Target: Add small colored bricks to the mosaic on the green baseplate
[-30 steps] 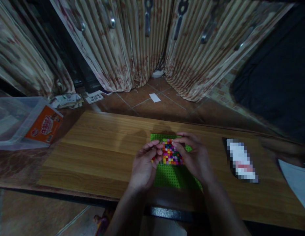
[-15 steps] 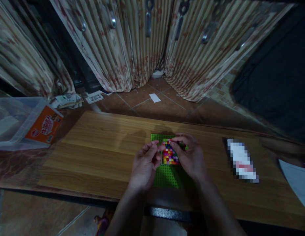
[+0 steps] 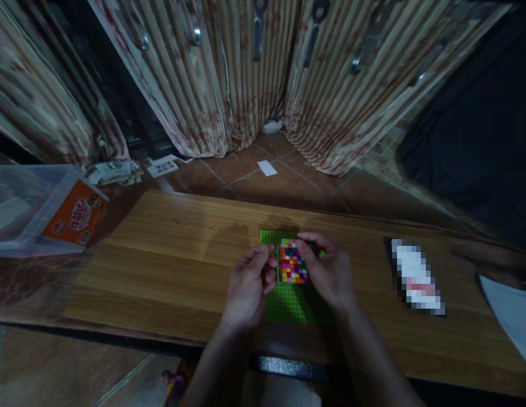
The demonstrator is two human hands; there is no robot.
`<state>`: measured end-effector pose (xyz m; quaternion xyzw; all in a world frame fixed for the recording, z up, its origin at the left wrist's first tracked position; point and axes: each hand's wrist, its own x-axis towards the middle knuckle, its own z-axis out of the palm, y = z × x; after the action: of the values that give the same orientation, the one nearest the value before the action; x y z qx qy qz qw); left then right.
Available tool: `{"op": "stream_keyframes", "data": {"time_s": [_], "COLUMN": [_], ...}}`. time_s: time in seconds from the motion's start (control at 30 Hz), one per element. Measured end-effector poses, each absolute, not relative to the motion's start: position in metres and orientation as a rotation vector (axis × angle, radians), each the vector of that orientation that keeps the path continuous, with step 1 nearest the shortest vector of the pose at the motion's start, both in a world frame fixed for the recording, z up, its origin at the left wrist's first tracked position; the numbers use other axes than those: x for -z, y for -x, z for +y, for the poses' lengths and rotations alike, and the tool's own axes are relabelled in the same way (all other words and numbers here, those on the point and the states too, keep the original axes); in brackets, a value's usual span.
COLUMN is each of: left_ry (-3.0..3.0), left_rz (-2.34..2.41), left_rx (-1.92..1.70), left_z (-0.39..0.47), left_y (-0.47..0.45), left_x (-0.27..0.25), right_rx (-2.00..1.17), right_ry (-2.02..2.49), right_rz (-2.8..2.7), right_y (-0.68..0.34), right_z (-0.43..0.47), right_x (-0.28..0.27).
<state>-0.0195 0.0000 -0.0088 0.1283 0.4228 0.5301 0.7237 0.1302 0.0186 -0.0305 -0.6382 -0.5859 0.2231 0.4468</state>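
Observation:
A green studded baseplate [image 3: 286, 302] lies on the wooden table, and a patch of small multicoloured toy bricks [image 3: 290, 263] in mixed pink, yellow, white and purple sits on it. At the left side of this patch is my left hand [image 3: 250, 282], its thumb and forefinger pinched together; whatever lies between them is too small to make out. My right hand [image 3: 328, 271] covers the right side of the patch. Its thumb and forefinger close together over the far right corner of the bricks, and anything between their tips is hidden.
The long wooden table [image 3: 161, 260] carries a dark item with a blurred-out white face [image 3: 418, 277] on the right. White paper [image 3: 507, 314] lies at the far right. A clear plastic box with an orange label [image 3: 76, 215] stands left of the table. Striped curtains [image 3: 241, 85] hang beyond.
My left fingers have drawn slightly back left from the coloured bricks, showing more of their left edge. My right thumb has shifted slightly along the far side of the bricks.

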Motion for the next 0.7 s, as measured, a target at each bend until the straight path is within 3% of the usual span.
{"op": "stream_keyframes", "data": {"time_s": [0.7], "left_ry": [-0.269], "left_rz": [0.968], "left_rx": [-1.174], "left_z": [0.0005], "left_y": [0.022], "left_x": [0.0086], "right_rx": [-0.698], "right_ry": [1.652], "right_rz": [-1.393], "right_y": [-0.1309], "right_z": [0.0205], "right_x": [0.0309]}}
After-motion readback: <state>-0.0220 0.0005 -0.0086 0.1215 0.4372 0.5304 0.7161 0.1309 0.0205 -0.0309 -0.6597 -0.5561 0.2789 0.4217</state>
